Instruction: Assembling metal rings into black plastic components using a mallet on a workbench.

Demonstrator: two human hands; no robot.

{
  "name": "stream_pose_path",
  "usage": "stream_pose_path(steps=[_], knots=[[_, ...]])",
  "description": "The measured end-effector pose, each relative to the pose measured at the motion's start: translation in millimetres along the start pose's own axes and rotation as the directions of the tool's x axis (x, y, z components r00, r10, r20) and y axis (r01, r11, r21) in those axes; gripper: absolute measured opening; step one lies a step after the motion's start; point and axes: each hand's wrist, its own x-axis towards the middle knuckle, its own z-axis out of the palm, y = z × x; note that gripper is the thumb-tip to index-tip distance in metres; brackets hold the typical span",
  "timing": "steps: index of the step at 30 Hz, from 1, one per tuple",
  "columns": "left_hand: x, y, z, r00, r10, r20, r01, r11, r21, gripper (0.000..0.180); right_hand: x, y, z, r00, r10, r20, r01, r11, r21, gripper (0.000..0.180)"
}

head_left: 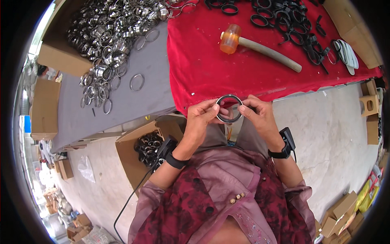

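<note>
Between my two hands, just over the near edge of the red cloth (195,61), is a ring (219,114) with a shiny metal rim and a black band. My left hand (202,115) pinches its left side, thumb on the upper face. On the opposite side my right hand (259,116) grips it between thumb and fingers. Farther back on the cloth lies a mallet with an amber head (230,39) and a wooden handle (272,53). A single metal ring (137,82) rests on the grey tabletop (152,67) to the left.
A large heap of metal rings (109,40) spills from a cardboard box (65,59) at far left. Black rings (294,24) and a white folded item (347,56) lie at far right. Below the table's left part, an open carton (126,148) holds black-and-metal rings (148,146).
</note>
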Motion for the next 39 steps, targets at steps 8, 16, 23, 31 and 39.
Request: stream_pose_path(steps=[8,16,23,31,39], knots=[[-1,2,-8,1.000,0.008,-0.002,-0.008,0.999,0.045,0.032,3,11,4,0.998,-0.058,0.028,0.056,0.997,0.047,0.030],[-3,-3,-8,1.000,0.021,-0.014,-0.020,0.996,0.091,0.028,-3,10,16,0.994,-0.038,-0.103,0.036,0.999,-0.021,0.035],[4,-2,-12,0.998,-0.058,-0.011,0.059,0.991,0.118,0.027,-5,12,21,0.988,-0.033,-0.153,0.023,0.998,-0.064,0.035],[8,-4,-17,0.997,-0.071,0.016,0.068,0.987,0.143,0.027,-6,24,23,0.984,-0.015,-0.175,-0.004,0.995,-0.104,0.041],[6,-8,-18,0.995,-0.045,0.094,0.066,0.971,-0.230,0.050,-5,31,31,0.968,0.093,-0.234,-0.032,0.968,0.248,0.029]])
